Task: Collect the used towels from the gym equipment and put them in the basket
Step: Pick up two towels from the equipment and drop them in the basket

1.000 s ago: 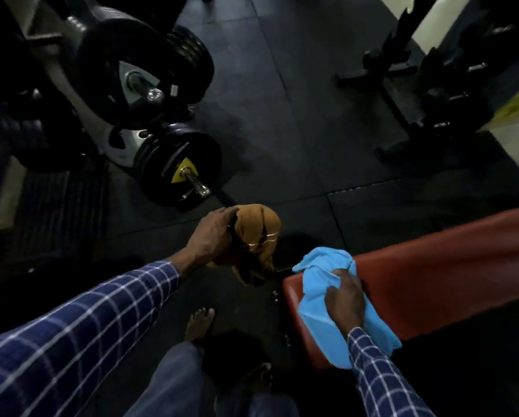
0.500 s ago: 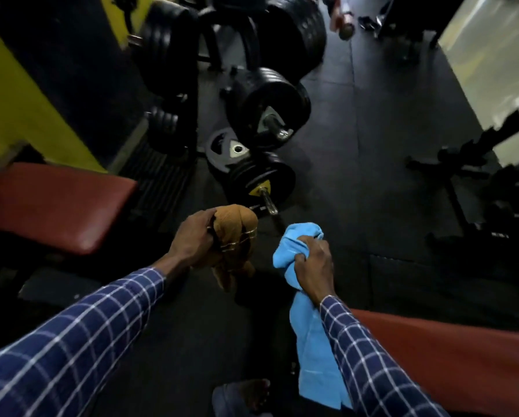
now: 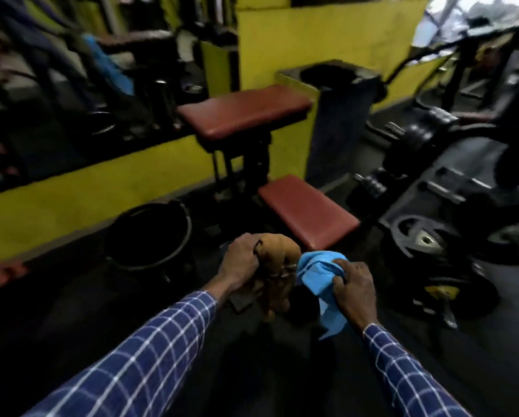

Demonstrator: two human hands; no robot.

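Now blue towel (image 3: 318, 273) bunched in right hand (image 3: 354, 291)

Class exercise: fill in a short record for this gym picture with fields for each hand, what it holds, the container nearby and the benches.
left hand: closed around a bunched brown towel
right hand: closed around a blue towel, one end hanging down
towels: side by side, not yet in any container
container: dark round basket on the floor, ahead and to the left of the hands, by the yellow wall
basket contents: too dark to tell
benches: two red padded benches, one high, one low
other cloth: blue cloth on the equipment at upper left, blurred
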